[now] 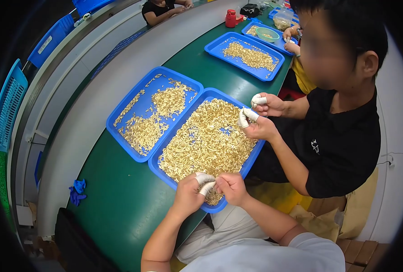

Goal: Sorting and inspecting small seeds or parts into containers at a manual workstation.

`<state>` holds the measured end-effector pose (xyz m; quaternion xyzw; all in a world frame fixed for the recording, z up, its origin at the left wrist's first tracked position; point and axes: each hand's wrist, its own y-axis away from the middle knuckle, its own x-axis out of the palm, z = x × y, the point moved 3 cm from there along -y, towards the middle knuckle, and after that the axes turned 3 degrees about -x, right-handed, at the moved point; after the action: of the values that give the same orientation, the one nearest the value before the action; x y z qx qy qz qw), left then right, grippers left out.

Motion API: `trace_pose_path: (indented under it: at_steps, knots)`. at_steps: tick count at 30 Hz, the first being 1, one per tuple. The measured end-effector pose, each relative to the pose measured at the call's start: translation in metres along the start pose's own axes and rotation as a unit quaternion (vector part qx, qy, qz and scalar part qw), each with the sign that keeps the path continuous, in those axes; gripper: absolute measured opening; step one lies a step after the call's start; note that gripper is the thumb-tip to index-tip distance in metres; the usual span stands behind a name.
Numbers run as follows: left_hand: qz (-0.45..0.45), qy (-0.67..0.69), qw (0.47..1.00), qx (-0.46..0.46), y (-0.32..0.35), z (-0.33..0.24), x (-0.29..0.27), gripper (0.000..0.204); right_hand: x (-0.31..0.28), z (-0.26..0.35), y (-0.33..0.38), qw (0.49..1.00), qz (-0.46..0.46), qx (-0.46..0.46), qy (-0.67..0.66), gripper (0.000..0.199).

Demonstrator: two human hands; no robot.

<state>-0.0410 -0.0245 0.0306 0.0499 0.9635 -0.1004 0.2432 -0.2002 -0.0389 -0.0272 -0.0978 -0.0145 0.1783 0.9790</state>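
Over the near corner of a blue tray (154,166) my left hand (189,194) and my right hand (233,189) meet at the fingertips. White finger cots cover the thumb and a finger of my left hand; my right fingers look bare. Both hands are closed in a pinch, and whatever lies between them is too small to make out. Beneath them, many small gold-coloured metal pieces (206,136) fill the tray, with a little blue bottom showing through. A second blue tray (115,119) touches its left side and holds looser piles of the same pieces.
Close on my right sits a co-worker (342,136) in black, whose finger-cotted hands (259,127) pinch over the tray's far right edge. Farther along the green table (115,190) are another blue tray (214,50), a green bowl (267,35) and a red container (231,19). Blue gloves (77,192) lie left.
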Motion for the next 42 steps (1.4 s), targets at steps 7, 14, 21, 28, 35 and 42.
trace_pose_path:
  at_steps: [7, 14, 21, 28, 35, 42]
  knots:
    - [-0.053, -0.032, 0.998, 0.003, 0.004, 0.002, -0.011, 0.011, -0.002, 0.003, 0.002, 0.999, -0.026, 0.002, -0.045, 0.031]
    - [-0.057, -0.064, 0.996, 0.021, 0.004, 0.0, -0.01, 0.015, -0.001, 0.002, 0.002, 0.999, -0.02, 0.007, -0.037, 0.03]
    - [-0.001, -0.083, 0.996, 0.042, -0.006, 0.008, -0.047, 0.01, 0.0, 0.004, 0.001, 0.999, -0.02, -0.018, -0.023, 0.029]
    - [-0.215, -0.312, 0.925, 0.02, -0.071, 0.027, -0.123, 0.028, -0.004, 0.002, 0.004, 0.999, -0.032, -0.019, -0.034, 0.029]
    - [0.13, -0.398, 0.894, -0.161, -0.02, 0.012, -0.048, 0.049, -0.005, 0.001, 0.005, 0.998, -0.029, -0.026, -0.046, 0.028]
    - [0.134, -0.331, 0.931, -0.075, -0.015, 0.033, -0.002, 0.028, -0.002, 0.0, 0.002, 0.998, -0.016, -0.016, -0.054, 0.029]
